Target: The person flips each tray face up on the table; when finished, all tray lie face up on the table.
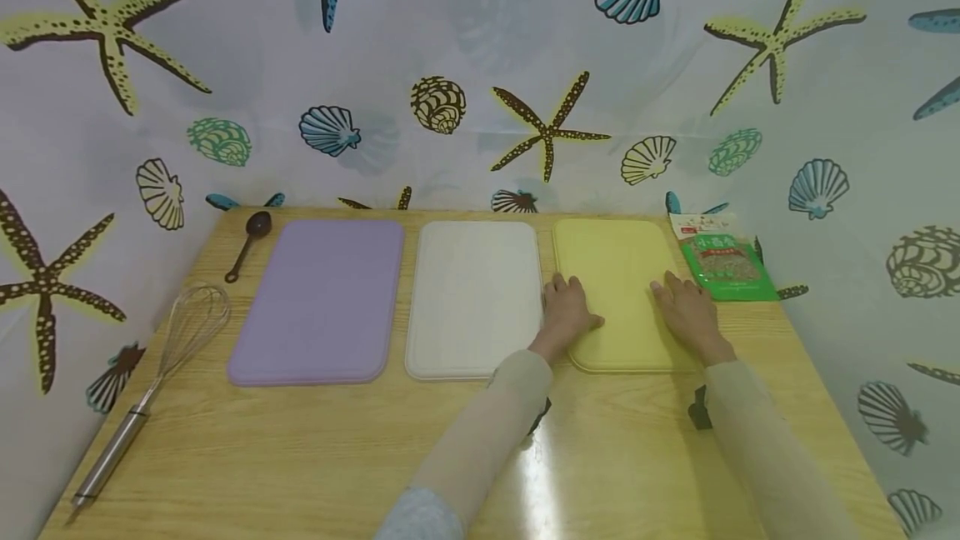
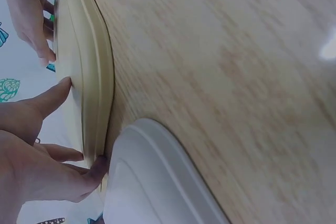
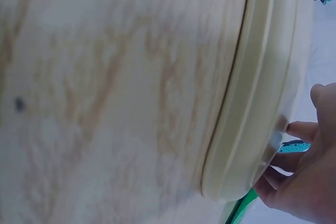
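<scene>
A yellow cutting board (image 1: 618,290) lies flat on the table, with both hands at its long sides. My left hand (image 1: 566,315) is at its left edge. In the left wrist view the thumb rests on the top face and a fingertip touches the rim, close to the white board (image 2: 152,177). At the opposite edge is my right hand (image 1: 688,315), fingers extended. The right wrist view shows those fingertips touching the board's edge (image 3: 247,129), the thumb held away from it. Between the hands, the board's middle is uncovered.
A purple board (image 1: 318,298) lies left of the white one. Further left are a dark spoon (image 1: 257,227) and a wire whisk (image 1: 153,390). A green food packet (image 1: 727,261) sits at the back right, beside the right hand. Patterned cloth (image 1: 465,40) rises behind the wooden table (image 1: 300,465).
</scene>
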A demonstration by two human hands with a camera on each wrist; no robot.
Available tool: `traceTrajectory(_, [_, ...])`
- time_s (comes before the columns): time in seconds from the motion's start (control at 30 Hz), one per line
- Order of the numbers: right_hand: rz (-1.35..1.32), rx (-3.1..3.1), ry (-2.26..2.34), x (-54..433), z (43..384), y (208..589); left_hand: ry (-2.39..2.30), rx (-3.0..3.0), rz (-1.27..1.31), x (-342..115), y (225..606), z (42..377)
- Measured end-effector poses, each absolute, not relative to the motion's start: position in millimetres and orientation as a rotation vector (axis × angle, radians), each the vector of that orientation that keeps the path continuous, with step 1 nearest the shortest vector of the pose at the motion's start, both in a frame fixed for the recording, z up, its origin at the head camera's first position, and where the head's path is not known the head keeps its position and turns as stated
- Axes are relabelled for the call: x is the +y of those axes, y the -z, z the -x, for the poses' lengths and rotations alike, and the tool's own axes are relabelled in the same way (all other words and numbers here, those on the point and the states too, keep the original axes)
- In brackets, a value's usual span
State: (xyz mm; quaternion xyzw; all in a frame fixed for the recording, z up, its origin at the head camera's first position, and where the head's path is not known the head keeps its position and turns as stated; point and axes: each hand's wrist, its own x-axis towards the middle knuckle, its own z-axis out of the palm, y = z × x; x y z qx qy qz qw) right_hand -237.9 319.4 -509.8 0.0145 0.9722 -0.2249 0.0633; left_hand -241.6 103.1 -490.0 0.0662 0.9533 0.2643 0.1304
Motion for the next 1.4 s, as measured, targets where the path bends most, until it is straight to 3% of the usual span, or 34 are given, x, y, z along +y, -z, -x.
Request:
traceTrajectory(0.57, [-0.155, 2.815, 1.006, 318.2, 238.3, 498.8, -0.847, 2.726, -0.236, 95.8, 494.4, 239.8])
traceTrajectory(1.4, [-0.15, 2.725, 1.17, 357.1, 238.7, 453.2, -0.934, 2.631, -0.39, 79.8, 489.8, 247.0])
